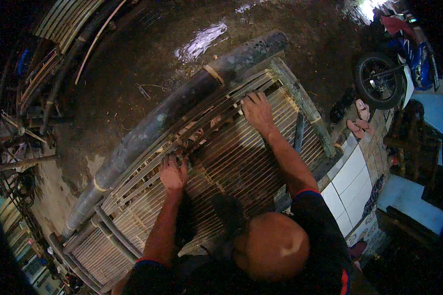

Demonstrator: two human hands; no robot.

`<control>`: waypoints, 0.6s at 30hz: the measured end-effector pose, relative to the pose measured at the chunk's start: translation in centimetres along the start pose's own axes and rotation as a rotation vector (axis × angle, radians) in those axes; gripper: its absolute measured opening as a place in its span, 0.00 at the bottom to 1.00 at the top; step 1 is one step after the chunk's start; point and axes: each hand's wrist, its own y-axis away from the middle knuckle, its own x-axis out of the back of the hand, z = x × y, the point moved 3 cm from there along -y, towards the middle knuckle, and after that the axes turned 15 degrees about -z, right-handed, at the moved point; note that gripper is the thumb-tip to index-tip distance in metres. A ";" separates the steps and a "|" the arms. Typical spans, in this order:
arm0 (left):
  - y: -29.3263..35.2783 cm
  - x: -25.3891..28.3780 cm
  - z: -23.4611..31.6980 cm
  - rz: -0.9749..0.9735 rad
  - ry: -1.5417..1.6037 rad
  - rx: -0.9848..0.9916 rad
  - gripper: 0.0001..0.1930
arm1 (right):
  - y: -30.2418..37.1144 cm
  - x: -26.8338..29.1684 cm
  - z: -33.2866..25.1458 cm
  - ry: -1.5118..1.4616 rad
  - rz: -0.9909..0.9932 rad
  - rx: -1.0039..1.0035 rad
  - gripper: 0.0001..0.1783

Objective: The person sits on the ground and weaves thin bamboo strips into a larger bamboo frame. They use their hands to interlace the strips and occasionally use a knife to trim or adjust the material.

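Below me lies a long bamboo bench frame [325, 140] with many thin parallel bamboo slats [236, 167] across it. A thick dark bamboo pole [152, 120] runs along its far side. Just inside that pole are several flat bamboo strips [155, 169], loosely spaced. My left hand [173, 172] is closed, its fingers curled over these strips near the middle; the fingertips are partly hidden. Farther right, my right hand [257, 113] has its fingers bent over the strips near the right end. The fingers' undersides are out of sight.
At the upper right stands a motorcycle with a black wheel [380, 78]. Pink sandals [359, 120] lie by the white tiled ledge [349, 182]. Stacked bamboo poles [59, 73] and a rack fill the left side. Wet, dark ground [138, 54] stretches beyond the bench.
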 end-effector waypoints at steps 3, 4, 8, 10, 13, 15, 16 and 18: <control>-0.2 -0.4 -0.3 0.004 -0.116 0.066 0.23 | -0.1 0.2 -0.1 -0.017 -0.010 0.003 0.09; -0.5 -0.2 -0.1 -0.064 -0.094 0.081 0.23 | 0.0 0.1 0.2 -0.003 -0.003 0.025 0.09; -1.3 0.0 -0.4 -0.200 -0.127 0.116 0.22 | 0.3 0.2 0.5 -0.003 0.016 0.062 0.09; -1.5 -1.1 -1.8 -0.198 -0.225 0.085 0.23 | 0.2 0.0 0.3 -0.008 -0.015 0.035 0.09; -0.4 -1.4 -2.0 -0.098 -0.163 -0.025 0.25 | 0.4 -0.5 0.4 0.047 -0.087 -0.002 0.10; -0.1 -0.6 -1.6 -0.071 -0.063 -0.076 0.26 | 0.9 -0.5 0.3 0.109 -0.091 0.024 0.11; -0.3 -0.1 -1.3 -0.089 -0.025 -0.085 0.27 | 1.0 -0.5 0.4 0.096 -0.077 0.022 0.11; -0.8 0.0 -1.3 -0.211 0.065 -0.045 0.28 | 1.0 -0.6 0.9 0.074 -0.048 0.023 0.11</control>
